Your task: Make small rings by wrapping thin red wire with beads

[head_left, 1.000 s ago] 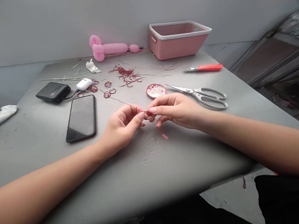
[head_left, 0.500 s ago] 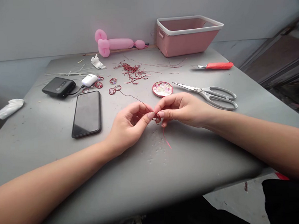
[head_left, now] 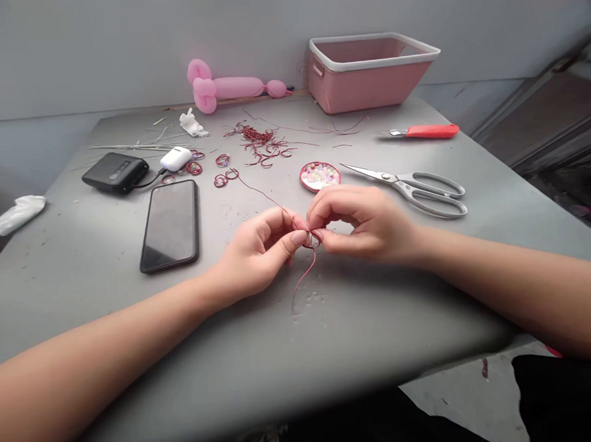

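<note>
Between my fingertips is a small dark red wire ring [head_left: 311, 240], partly hidden by them. My left hand [head_left: 265, 253] pinches its left side with thumb and forefinger. At the right side, my right hand [head_left: 360, 224] closes thumb and forefinger on the ring, its fingers curled. A loose red wire end [head_left: 306, 274] hangs below the ring toward the table. From my left fingers a thin wire [head_left: 264, 193] runs up to other red rings [head_left: 227, 177] on the table. Just beyond my right hand sits a round red-rimmed dish of pale and pink beads [head_left: 319, 175].
Scissors [head_left: 403, 184] lie right of the dish, with a red utility knife [head_left: 430, 131] behind. A phone [head_left: 169, 225], black power bank [head_left: 115, 172] and white earbud case [head_left: 175, 159] are at left. Cut red wire bits [head_left: 260, 140], a pink balloon [head_left: 237, 87] and pink bin [head_left: 370, 86] stand farther back.
The loose wire end has swung from the lower right to the lower left under the ring. My right hand has turned slightly, its fingers curling more above the ring.
</note>
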Motion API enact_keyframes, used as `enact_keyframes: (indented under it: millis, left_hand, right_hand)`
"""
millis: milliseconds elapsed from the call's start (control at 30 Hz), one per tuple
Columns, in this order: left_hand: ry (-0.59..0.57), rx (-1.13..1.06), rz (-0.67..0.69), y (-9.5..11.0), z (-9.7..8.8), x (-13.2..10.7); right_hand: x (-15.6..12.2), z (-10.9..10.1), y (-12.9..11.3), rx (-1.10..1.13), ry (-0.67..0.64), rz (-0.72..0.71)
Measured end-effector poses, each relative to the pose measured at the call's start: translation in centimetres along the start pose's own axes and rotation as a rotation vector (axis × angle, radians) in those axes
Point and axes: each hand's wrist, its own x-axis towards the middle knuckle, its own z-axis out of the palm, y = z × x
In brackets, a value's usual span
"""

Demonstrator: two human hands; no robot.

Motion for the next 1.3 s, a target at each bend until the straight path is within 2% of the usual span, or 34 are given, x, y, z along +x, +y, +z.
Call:
enact_keyframes:
  millis: [100,167,233,267,367,400,467,567,667,733,800,933,1067,1133,1200,1300]
  left_hand:
    - [-0.058,-0.051,-0.063,0.5,0.2,-0.1]
    - [-0.164,0.007,-0.067,0.8,0.3,-0.3]
    - [-0.261,0.111,-0.053,0.9,0.5,-0.6]
    - [-0.265,0.141,-0.053,0.9,0.5,-0.7]
    - [-0.105,0.057,-0.07,0.7,0.7,-0.7]
    - [-0.047,0.011,-0.07,0.6,0.8,-0.7]
    - [0.007,-0.045,-0.05,0.5,0.8,-0.5]
    - [0.002,-0.067,-0.014,0.4,0.7,-0.4]
    - [-0.009,-0.063,-0.005,0.4,0.6,-0.5]
    - [-0.026,-0.045,-0.011,0.4,0.5,-0.5]
    - [-0.051,-0.022,-0.025,0.4,0.5,-0.5]
    - [-0.04,0.004,-0.089,0.4,0.5,-0.2]
    - [-0.036,-0.022,-0.144,0.7,0.9,-0.3]
    - [0.008,-0.067,-0.15,0.8,1.1,-0.4]
    - [0.092,-0.129,-0.163,0.7,1.2,-0.4]
    - [0.149,-0.21,-0.171,0.7,1.2,-0.4]
  right_hand:
    - [0.0,-0.6,0.4,-0.258,0.054,-0.194]
    - [0.2,-1.4,0.8,-0.403,0.127,-0.226]
    - [0.3,-2.2,1.0,-0.505,0.229,-0.149]
    - [0.5,-2.6,1.0,-0.53,0.286,-0.084]
    - [0.7,-3.1,0.3,-0.439,0.394,0.11]
    - [0.7,-3.0,0.0,-0.351,0.363,0.153]
    - [0.8,-2.7,-0.6,-0.15,0.194,0.185]
    - [0.8,-2.2,-1.0,0.088,-0.083,0.229]
    - [0.8,-1.9,-0.8,0.285,-0.246,0.371]
    - [0.8,-1.9,-0.6,0.334,-0.301,0.399]
    - [0.8,-1.9,-0.4,0.176,-0.244,0.306]
    - [0.9,-2.8,0.4,-0.409,-0.004,0.042]
    - [1.1,-4.7,1.6,-0.761,0.256,-0.06]
    - [1.1,-5.2,1.7,-0.836,0.369,-0.067]
    - [1.0,-4.9,1.2,-0.805,0.393,-0.062]
    - [0.9,-3.4,-0.2,-0.511,0.249,0.064]
